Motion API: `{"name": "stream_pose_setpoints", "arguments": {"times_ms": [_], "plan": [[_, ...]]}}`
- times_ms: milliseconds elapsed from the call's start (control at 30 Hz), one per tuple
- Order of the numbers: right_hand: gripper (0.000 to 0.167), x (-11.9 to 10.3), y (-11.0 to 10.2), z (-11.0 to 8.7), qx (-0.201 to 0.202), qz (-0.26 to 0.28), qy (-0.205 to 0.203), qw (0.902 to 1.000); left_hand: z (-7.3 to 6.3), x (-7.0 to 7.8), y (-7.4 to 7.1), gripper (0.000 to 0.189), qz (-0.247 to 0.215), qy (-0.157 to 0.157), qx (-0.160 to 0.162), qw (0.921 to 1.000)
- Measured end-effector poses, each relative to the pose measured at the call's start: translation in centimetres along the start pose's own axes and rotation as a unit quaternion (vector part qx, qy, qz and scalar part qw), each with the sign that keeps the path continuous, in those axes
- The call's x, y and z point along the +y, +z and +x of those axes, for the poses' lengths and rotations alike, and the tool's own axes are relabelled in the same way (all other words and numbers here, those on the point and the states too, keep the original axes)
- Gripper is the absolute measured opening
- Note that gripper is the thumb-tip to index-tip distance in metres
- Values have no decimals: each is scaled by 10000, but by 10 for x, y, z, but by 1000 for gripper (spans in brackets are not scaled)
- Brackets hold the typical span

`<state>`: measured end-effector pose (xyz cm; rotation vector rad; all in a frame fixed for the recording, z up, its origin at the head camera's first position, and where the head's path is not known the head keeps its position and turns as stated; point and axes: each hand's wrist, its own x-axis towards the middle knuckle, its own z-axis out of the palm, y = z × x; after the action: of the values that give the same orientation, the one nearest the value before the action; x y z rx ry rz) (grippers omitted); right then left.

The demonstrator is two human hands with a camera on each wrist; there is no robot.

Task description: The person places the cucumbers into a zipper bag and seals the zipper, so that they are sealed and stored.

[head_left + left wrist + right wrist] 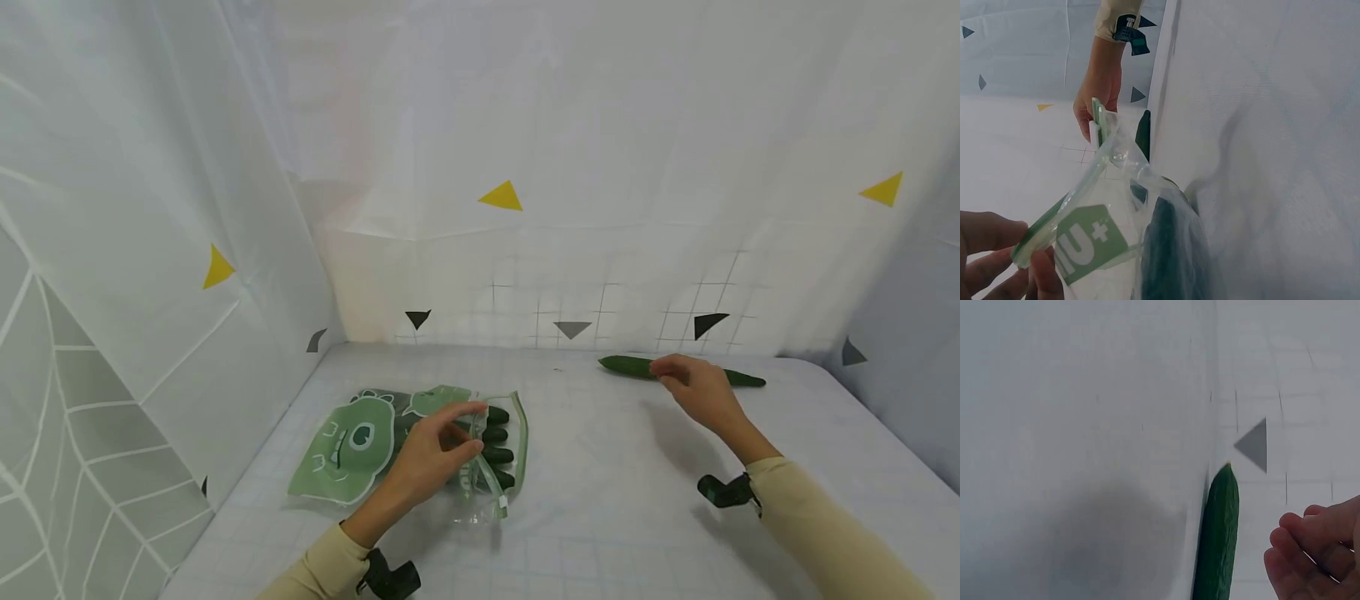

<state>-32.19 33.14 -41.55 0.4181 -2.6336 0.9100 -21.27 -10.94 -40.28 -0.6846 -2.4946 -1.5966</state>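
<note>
A clear and green zip bag (360,442) printed with cartoon figures lies on the table with several cucumbers (497,435) inside, their ends toward its mouth at the right. My left hand (442,450) pinches the upper edge of that mouth, lifting it; in the left wrist view, thumb and fingers grip the green-edged rim (1054,219). One loose cucumber (630,366) lies at the back right of the table. Over it hovers my right hand (701,390), its fingers loosely bent. In the right wrist view this hand (1316,550) is beside the cucumber (1217,537), holding nothing.
The bag's slider (502,502) hangs at the near corner of its mouth. A white sheet (585,500) covers the table, and white curtains (600,125) with yellow, grey and black triangles stand behind it and at both sides.
</note>
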Motion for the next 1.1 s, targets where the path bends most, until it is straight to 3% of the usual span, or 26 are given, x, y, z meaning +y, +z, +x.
{"name": "stream_pose_setpoints", "arguments": {"times_ms": [300, 467, 600, 733, 1100], "plan": [[27, 30, -12, 15, 150, -434, 333, 9984, -1, -1, -1, 47, 1, -11, -16, 10000], [39, 43, -20, 22, -394, -664, 696, 9946, -1, -1, -1, 48, -7, -9, 5, 10000], [46, 55, -26, 25, -942, -977, 1208, 9834, -1, -1, -1, 47, -6, -13, -10, 10000], [50, 65, -30, 28, -1192, -1045, 1531, 9754, 0, 0, -1, 47, 58, 2, 11, 10000], [64, 86, -31, 29, -1795, -1287, 1566, 9626, 0, -2, 0, 47, 51, 33, 1, 10000]]}}
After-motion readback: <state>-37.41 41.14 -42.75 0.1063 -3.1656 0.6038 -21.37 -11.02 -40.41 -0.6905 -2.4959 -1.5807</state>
